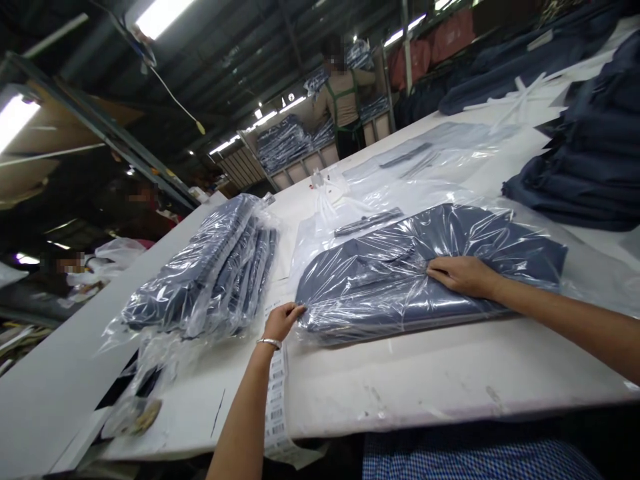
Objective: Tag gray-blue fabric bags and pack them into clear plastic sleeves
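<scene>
A folded dark blue garment in a clear plastic bag (pixel 370 277) lies lengthwise on the white table (pixel 400 373) in front of me. My left hand (pixel 284 321), with a bracelet at the wrist, pinches the bag's left end near the lower corner. Toward the middle of the package, my right hand (pixel 463 275) has its fingers closed on the plastic film, which is drawn into creases around them. Left of my left hand rests a stack of bagged dark garments (pixel 210 267). Under my left forearm runs a sheet of barcode labels (pixel 277 400).
Flat clear bags (pixel 370 200) lie behind the package. Folded dark garments (pixel 585 147) are piled at the right, near white strips (pixel 520 97). A small plastic bag (pixel 133 417) sits at the front left. A person in a green apron (pixel 345 100) stands beyond the table.
</scene>
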Demonstrator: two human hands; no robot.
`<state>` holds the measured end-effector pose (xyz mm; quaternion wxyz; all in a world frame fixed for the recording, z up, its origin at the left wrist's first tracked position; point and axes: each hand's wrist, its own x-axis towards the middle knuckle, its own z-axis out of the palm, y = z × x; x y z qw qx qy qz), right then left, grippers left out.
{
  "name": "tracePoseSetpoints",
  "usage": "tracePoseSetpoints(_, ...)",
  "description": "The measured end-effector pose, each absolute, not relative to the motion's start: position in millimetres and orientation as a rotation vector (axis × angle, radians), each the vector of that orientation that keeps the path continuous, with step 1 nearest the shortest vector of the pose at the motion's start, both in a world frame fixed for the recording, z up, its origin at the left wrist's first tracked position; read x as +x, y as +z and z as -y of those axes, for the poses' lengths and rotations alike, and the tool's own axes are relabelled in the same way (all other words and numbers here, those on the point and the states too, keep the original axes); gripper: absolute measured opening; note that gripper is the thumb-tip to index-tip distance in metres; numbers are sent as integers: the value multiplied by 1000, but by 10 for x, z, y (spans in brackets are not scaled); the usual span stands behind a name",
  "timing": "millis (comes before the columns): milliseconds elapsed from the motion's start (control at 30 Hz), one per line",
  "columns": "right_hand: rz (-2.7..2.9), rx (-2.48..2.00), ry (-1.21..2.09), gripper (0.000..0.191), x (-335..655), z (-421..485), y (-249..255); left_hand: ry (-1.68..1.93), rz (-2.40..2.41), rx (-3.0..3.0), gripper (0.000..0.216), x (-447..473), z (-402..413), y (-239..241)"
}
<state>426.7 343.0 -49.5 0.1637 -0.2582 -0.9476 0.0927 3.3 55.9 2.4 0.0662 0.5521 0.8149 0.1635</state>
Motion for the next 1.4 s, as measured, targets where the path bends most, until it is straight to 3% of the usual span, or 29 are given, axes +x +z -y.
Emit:
tracePoseSetpoints(267, 2686, -788, 309, 31, 4262, -3427, -473, 473, -2553, 1646, 41, -31, -543, 250)
tracePoseSetpoints(600, 2700, -792, 339, 31, 4262, -3416, -454, 756, -3052, 1646, 33, 438, -449, 410)
tracePoseSetpoints(733, 2690, -779, 331, 31, 4268, -3417, -469, 844, -2726, 2144, 23, 1035, -456, 372)
tracePoseSetpoints(833, 2684, -771, 335, 31, 4266, -3423, -488, 647, -2381, 2343, 26, 1358, -525, 181)
tracePoseSetpoints(1033, 2651, -753, 378, 30, 4279, -3397, -448, 165, -2461, 2328, 44, 1322, -684, -203)
tracePoseSetpoints(1200, 2726, -663, 599, 26, 4271, -3429, -185, 72, -2396, 2482, 50, 1051, -658, -445)
tracePoseSetpoints(1400, 2810, -716, 617, 12, 4455, -3655, 239, -44, -2133, 2880, 45, 709, -684, -659)
